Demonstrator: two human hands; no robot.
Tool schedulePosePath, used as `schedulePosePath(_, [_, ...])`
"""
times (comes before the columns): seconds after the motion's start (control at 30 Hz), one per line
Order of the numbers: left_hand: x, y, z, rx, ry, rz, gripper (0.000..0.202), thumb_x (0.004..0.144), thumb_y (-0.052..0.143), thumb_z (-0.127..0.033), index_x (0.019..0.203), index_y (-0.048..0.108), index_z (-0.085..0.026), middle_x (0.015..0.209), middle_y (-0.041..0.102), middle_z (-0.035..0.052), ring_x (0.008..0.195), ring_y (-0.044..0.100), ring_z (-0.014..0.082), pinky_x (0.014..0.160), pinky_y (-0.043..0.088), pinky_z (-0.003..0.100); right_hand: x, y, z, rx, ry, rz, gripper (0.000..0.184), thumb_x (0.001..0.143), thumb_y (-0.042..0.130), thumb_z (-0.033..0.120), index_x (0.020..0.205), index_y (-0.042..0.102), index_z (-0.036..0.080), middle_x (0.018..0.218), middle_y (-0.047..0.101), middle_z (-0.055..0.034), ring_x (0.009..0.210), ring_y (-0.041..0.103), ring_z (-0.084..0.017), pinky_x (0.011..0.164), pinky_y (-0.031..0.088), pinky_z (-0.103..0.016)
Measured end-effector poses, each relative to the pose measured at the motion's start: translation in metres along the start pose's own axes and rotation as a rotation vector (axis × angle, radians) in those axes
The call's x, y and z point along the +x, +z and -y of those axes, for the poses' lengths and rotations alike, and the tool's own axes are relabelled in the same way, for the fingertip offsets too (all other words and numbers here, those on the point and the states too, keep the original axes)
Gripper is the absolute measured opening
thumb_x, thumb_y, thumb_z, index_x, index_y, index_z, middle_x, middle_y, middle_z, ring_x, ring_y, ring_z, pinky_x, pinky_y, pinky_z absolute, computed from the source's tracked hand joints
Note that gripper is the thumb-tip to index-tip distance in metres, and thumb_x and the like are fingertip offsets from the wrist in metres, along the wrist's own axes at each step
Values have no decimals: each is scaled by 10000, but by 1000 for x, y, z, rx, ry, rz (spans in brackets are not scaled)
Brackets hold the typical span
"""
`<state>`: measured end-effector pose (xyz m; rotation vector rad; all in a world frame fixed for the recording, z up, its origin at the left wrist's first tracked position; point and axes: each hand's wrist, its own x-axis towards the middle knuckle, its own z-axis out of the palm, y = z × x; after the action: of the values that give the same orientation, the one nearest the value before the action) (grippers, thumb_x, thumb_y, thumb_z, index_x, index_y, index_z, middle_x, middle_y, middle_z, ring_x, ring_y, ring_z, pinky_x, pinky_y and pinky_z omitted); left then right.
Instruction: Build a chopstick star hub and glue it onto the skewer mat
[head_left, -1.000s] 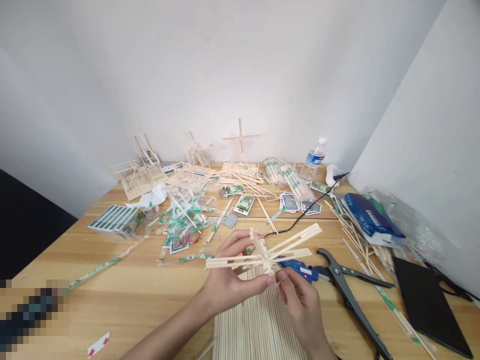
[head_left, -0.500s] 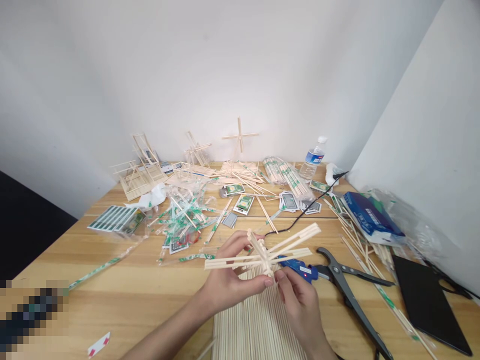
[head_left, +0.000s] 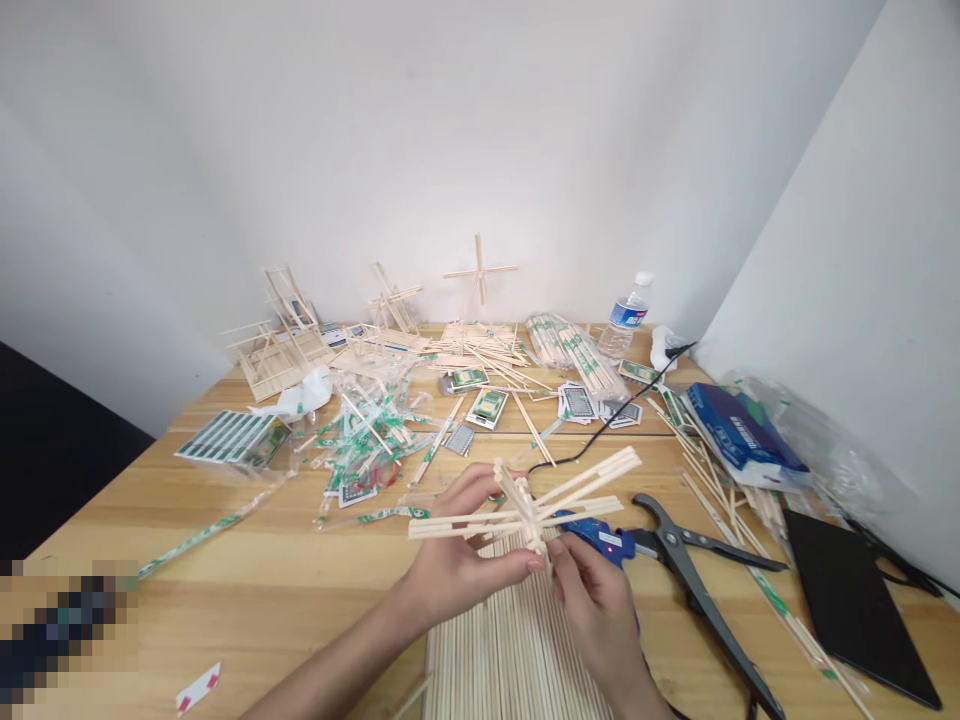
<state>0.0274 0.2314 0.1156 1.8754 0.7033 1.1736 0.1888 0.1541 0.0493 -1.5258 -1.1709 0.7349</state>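
A cross-shaped chopstick frame (head_left: 531, 518), with paired sticks fanning out from a knobbly hub, is held above the table. My left hand (head_left: 457, 560) grips it from the left, the thumb at the hub's lower end and the fingers curled behind. At the right of that end, my right hand (head_left: 596, 600) pinches with thumb and forefinger against the hub; what lies between the fingertips is mostly hidden. Behind the right hand is a blue glue gun (head_left: 600, 538) with a small red light, partly covered. Beneath both hands lies a mat of chopsticks (head_left: 499, 650) side by side.
Large cutters (head_left: 686, 560) and a black tablet-like slab (head_left: 862, 610) lie to the right, near a blue box (head_left: 742, 435). Wrappers (head_left: 375, 420), loose sticks, cards and a water bottle (head_left: 626, 318) spread across the back. Stick models (head_left: 274, 355) stand near the wall.
My right hand has shifted very slightly at the hub, and a bit more blue shows beside it. The chopstick frame and my left hand are almost unmoved.
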Motion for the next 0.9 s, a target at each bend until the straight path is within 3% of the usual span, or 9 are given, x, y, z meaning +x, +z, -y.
schedulePosePath(0.23, [0, 2, 0, -114, -96, 19, 437, 749, 801, -534, 1012, 705, -198, 1163, 696, 130, 1110, 645, 294, 935, 543, 435, 4, -7, 11, -36, 4, -51, 446, 927, 514, 554, 664, 637, 215, 493, 488, 26, 470, 459, -144, 465, 368, -255])
schedulePosePath(0.37, [-1, 1, 0, -99, -120, 1, 468, 715, 836, -514, 1039, 714, -200, 1067, 706, 110, 1053, 650, 285, 922, 539, 432, 9, -49, 16, -184, 36, -100, 399, 848, 600, 591, 720, 692, 225, 557, 613, -10, 496, 557, -172, 467, 434, -260])
schedulePosePath(0.47, [-4, 0, 2, -109, -136, -21, 547, 688, 856, -528, 1104, 713, -204, 1057, 705, 108, 1022, 655, 273, 891, 546, 403, 11, -91, 9, -355, 72, -302, 420, 764, 619, 659, 770, 726, 253, 620, 692, -35, 547, 640, -206, 518, 493, -276])
schedulePosePath(0.57, [-5, 0, 4, -117, -119, -16, 519, 692, 862, -509, 1091, 720, -209, 1109, 710, 112, 1049, 651, 270, 916, 536, 397, 8, -113, -6, -491, 130, -247, 398, 727, 629, 653, 833, 735, 284, 757, 758, -42, 657, 704, -227, 600, 538, -298])
schedulePosePath(0.73, [-4, 1, 4, -176, -98, 17, 523, 734, 845, -484, 1168, 686, -241, 1176, 703, 98, 1140, 625, 267, 1016, 489, 421, 3, -94, -19, -586, 241, -1, 464, 709, 582, 710, 834, 697, 278, 733, 758, -54, 626, 716, -260, 559, 549, -352])
schedulePosePath(0.9, [-5, 0, 5, -148, -89, 26, 554, 746, 831, -500, 1224, 664, -274, 1167, 695, 92, 1120, 630, 269, 982, 509, 409, 7, -74, -29, -617, 242, 25, 358, 670, 676, 611, 744, 647, 261, 674, 742, -71, 598, 713, -284, 535, 540, -373])
